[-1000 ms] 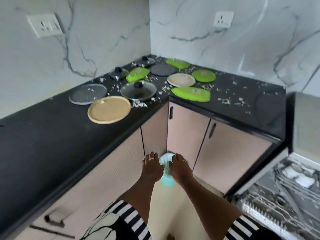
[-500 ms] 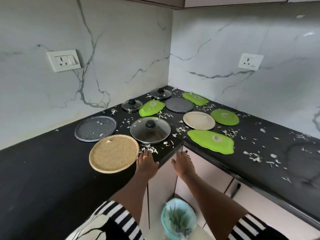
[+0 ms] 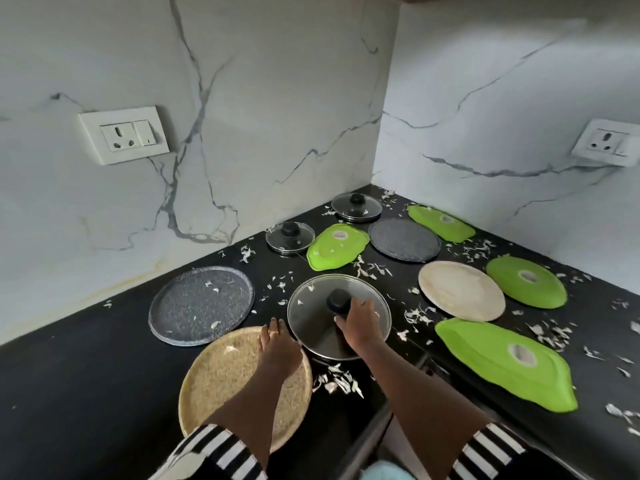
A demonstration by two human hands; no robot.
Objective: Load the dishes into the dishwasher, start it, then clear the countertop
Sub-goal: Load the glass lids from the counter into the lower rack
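The right hand (image 3: pixel 362 327) is closed around the black knob (image 3: pixel 338 301) of the large glass lid (image 3: pixel 311 327) lying flat at the bench (image 3: pixel 86 375) corner, while the left hand (image 3: pixel 278 351) rests open, holding nothing, on the tan plate (image 3: pixel 221 375) immediately left of the lid.

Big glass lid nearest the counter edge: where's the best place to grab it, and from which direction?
Take the large glass lid by its black centre knob, coming straight down from above. It lies flat, so its thin rim offers little purchase; the raised knob does. The right hand is already at the knob.
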